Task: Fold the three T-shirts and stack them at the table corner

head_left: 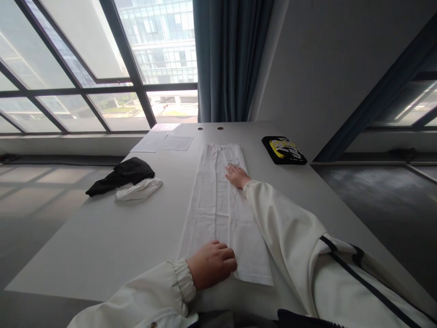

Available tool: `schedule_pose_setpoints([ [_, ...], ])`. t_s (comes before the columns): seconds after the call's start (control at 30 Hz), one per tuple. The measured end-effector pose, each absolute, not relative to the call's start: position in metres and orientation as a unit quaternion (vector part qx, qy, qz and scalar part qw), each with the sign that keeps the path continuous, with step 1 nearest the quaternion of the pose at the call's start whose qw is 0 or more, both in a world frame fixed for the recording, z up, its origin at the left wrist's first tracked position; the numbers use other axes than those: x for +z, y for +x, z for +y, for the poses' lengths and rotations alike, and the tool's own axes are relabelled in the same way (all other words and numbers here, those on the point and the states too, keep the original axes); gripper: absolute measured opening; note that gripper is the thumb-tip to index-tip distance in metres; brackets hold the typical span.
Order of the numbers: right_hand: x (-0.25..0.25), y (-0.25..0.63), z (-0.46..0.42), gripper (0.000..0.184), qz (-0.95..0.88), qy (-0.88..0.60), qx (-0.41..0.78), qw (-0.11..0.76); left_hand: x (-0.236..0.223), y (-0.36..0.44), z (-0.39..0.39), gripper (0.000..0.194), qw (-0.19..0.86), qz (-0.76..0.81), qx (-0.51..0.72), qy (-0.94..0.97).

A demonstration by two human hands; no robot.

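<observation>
A pair of white trousers [205, 196] lies lengthwise on the white table, its legs laid together, with the waistband at the far end and the hems near me. Light creases run across the cloth. My left hand [213, 265] is at the near hem, knuckles up and fingers curled down over the fabric; the fingertips are hidden beneath it. Farther up, my right hand [237, 176] rests flat on the upper right part of the trousers, fingers stretched out and open.
On the left of the white table [102, 248] lie a crumpled black cloth [124, 173] and a small white cloth [139, 189]. Paper sheets [175, 142] lie at the far left. A folded black garment with yellow and white print [284, 150] is at the right edge.
</observation>
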State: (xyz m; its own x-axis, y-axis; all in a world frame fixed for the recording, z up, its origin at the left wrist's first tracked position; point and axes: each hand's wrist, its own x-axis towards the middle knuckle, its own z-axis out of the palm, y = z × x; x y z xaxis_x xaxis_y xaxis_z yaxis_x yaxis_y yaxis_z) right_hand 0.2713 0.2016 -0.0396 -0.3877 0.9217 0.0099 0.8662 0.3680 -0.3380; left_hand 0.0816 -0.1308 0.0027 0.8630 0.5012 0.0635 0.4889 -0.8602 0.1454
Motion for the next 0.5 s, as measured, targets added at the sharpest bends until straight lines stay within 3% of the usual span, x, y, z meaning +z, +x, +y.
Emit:
schedule_pose_setpoints([
  [0.13, -0.047, 0.272, 0.197, 0.069, -0.813, -0.575, 0.071, 0.062, -0.003, 0.077, -0.127, 0.006, 0.123, 0.238, 0.078, 0.96],
  [0.43, -0.044, 0.27, 0.207, 0.066, -0.773, -0.631, 0.057, 0.025, -0.007, 0.071, -0.121, 0.031, 0.225, 0.257, 0.131, 0.931],
  [0.5, -0.044, 0.27, 0.212, 0.065, -0.753, -0.653, 0.074, 0.022, -0.004, 0.072, -0.122, 0.029, 0.233, 0.287, 0.15, 0.917],
])
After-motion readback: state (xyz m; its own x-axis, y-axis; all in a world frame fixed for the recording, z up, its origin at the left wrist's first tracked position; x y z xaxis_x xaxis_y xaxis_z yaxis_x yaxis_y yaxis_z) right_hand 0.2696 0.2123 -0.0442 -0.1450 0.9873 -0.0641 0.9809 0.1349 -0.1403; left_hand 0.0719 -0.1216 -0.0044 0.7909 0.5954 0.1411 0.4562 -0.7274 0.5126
